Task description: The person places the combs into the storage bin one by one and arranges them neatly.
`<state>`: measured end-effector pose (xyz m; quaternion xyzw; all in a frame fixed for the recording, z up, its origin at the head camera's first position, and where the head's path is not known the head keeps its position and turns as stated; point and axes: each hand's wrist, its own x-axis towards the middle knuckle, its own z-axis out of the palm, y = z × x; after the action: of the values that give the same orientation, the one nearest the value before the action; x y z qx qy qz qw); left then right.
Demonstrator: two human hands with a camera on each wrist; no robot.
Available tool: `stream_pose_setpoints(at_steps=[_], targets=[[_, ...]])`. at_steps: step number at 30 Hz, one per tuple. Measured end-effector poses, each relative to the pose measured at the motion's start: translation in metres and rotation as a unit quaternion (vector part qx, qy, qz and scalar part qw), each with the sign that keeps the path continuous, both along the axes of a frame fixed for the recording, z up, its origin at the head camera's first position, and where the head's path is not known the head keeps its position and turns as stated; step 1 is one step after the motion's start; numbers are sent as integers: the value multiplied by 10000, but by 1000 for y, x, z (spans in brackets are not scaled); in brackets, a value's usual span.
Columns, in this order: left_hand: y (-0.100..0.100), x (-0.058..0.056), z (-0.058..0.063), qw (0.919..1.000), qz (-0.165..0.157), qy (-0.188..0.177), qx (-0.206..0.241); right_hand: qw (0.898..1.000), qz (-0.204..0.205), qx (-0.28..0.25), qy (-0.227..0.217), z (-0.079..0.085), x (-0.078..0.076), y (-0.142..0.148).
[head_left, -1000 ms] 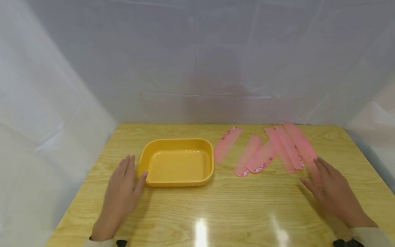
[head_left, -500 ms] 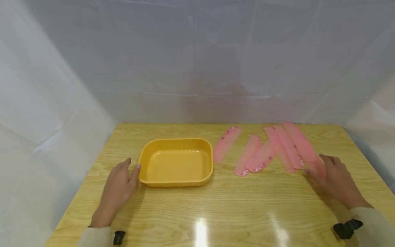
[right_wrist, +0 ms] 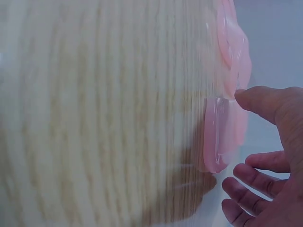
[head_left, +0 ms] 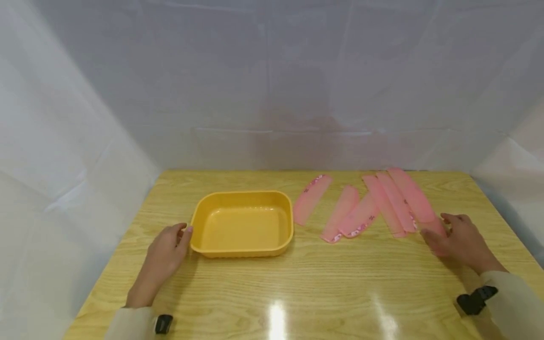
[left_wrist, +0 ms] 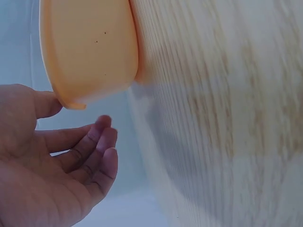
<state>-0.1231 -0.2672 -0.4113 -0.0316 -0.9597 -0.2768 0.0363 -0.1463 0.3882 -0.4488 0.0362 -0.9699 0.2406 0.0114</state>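
Note:
At the left side of the yellow plastic basin (head_left: 244, 250), my left hand (head_left: 165, 252) has its thumb tip right at the rim. In the left wrist view its other fingers (left_wrist: 106, 163) bend loosely below the basin's edge, with nothing between them. Over on the right, my right hand (head_left: 461, 243) hovers about the nearest pink comb (head_left: 437, 229), partly covering it in the head view. The right wrist view shows the thumb beside this comb (right_wrist: 218, 142) and the other fingers spread loosely, gripping nothing.
Several more pink translucent combs, some with a flowered edge, lie fanned out between basin and right hand, such as one comb (head_left: 312, 200) beside the basin. Some overlap. The wooden table (head_left: 314, 293) meets pale sheeting (head_left: 272, 94) at the back and sides.
The left hand has drawn slightly left from the basin, and its fingers have bent from straight. The right hand has shifted a little while its fingers curved around the nearest comb's end.

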Motion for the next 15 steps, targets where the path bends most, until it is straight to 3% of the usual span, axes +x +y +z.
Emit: stream_pose_setpoints(at_steps=[15], targets=[[6, -5, 0, 9992, -17, -203, 352, 9996, -72, 258, -121, -3, -11, 1]])
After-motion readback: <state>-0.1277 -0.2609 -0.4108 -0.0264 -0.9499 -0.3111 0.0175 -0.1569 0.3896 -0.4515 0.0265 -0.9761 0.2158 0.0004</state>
